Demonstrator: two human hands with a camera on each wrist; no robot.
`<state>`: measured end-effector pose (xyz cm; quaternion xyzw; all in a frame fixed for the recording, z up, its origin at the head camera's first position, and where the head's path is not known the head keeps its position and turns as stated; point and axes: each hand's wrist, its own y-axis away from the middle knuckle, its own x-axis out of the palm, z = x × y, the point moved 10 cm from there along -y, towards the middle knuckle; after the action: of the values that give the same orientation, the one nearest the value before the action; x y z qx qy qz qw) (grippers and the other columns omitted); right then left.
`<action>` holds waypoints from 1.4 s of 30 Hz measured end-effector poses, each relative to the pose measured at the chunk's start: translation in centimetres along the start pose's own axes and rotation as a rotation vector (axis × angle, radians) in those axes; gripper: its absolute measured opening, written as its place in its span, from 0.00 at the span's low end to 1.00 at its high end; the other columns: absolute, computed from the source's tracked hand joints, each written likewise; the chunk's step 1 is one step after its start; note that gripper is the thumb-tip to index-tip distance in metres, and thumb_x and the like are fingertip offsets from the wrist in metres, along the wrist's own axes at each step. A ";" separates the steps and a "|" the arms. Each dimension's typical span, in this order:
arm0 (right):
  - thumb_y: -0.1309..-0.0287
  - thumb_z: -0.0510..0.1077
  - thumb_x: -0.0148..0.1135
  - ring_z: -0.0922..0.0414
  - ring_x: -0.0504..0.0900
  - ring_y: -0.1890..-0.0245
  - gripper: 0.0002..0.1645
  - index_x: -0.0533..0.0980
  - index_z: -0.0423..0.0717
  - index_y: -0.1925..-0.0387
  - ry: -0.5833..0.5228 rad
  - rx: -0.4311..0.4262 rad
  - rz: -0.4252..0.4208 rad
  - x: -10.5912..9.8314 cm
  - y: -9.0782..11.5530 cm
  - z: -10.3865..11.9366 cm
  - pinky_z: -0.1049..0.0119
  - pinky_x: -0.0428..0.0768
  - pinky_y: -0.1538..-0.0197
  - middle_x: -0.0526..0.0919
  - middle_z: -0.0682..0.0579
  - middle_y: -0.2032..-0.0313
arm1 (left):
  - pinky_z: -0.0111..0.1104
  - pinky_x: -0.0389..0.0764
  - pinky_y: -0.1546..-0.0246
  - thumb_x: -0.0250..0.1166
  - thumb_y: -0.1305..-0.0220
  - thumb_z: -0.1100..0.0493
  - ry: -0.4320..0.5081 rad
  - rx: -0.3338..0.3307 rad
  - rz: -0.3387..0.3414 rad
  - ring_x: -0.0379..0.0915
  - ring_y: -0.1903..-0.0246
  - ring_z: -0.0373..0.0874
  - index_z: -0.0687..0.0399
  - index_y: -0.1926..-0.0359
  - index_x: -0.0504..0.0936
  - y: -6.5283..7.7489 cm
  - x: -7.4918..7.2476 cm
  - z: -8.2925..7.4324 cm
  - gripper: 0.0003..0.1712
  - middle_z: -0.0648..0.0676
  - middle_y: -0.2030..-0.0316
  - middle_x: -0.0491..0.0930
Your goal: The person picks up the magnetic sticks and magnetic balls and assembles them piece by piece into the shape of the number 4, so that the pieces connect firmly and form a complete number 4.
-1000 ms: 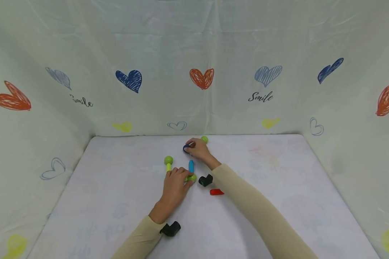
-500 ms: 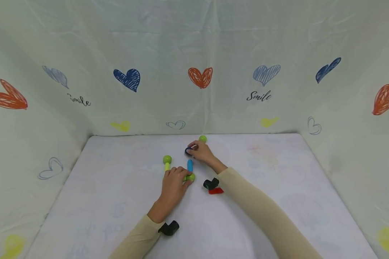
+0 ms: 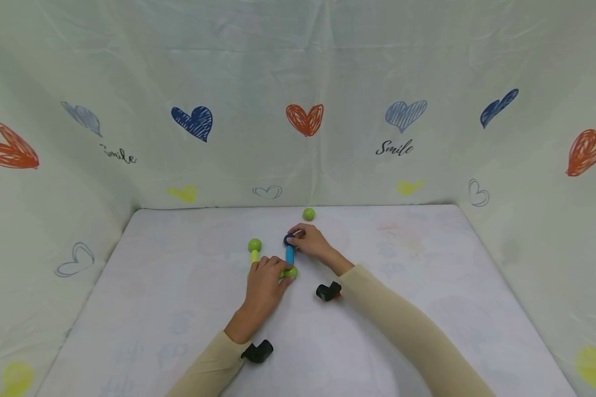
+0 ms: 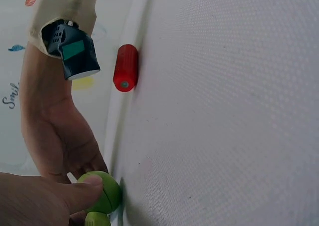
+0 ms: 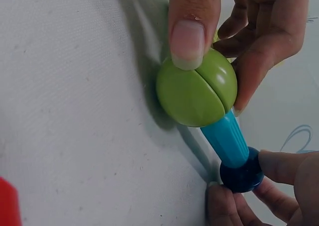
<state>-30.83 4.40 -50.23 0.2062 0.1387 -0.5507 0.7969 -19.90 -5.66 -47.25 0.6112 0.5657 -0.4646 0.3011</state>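
My left hand (image 3: 265, 289) pinches a green ball (image 5: 197, 89) low over the table. A light-blue rod (image 5: 225, 136) runs from that ball to a dark-blue ball (image 5: 241, 170). My right hand (image 3: 312, 243) pinches the dark-blue ball between thumb and fingers, and the ball meets the rod's far end; how deep the rod sits cannot be seen. Beyond my left knuckles, a yellow-green rod (image 3: 255, 256) ends in another green ball (image 3: 255, 245). The near part of that rod is hidden under the left hand.
A loose green ball (image 3: 309, 214) lies near the table's back edge. The red rod (image 4: 126, 67) lies on the white table (image 3: 169, 309), mostly covered by the right wrist camera (image 3: 329, 291) in the head view. A cloth printed with hearts stands behind.
My right hand has brought the dark-blue ball toward me, onto the end of the light-blue rod. The loose green ball behind it is now fully uncovered. My left hand has kept its hold.
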 end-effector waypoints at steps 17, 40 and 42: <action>0.28 0.39 0.64 0.51 0.85 0.58 0.20 0.78 0.37 0.38 0.040 0.019 -0.029 -0.9 1.7 -0.3 0.63 0.86 0.53 0.83 0.39 0.48 | 0.47 0.76 0.43 0.79 0.38 0.55 0.011 -0.017 0.001 0.76 0.52 0.50 0.50 0.49 0.91 0.1 0.0 0.0 0.16 0.52 0.52 0.87; 0.33 0.35 0.68 0.53 0.85 0.56 0.13 0.82 0.37 0.48 0.215 -0.128 0.156 -1.8 10.0 -1.6 0.62 0.85 0.50 0.86 0.47 0.55 | 0.46 0.75 0.46 0.79 0.38 0.56 0.030 0.037 -0.010 0.76 0.53 0.49 0.51 0.49 0.91 0.1 -0.3 0.2 0.17 0.51 0.54 0.87; 0.34 0.35 0.69 0.55 0.85 0.57 0.13 0.82 0.37 0.49 0.229 -0.141 0.164 -1.9 10.5 -1.8 0.64 0.83 0.51 0.86 0.48 0.56 | 0.46 0.75 0.46 0.79 0.38 0.56 0.032 0.045 -0.013 0.76 0.54 0.49 0.51 0.49 0.91 0.0 -0.3 0.2 0.17 0.50 0.55 0.86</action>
<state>-21.71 10.06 -49.15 0.2217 0.2497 -0.4453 0.8308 -19.89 -5.97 -47.07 0.6214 0.5637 -0.4694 0.2752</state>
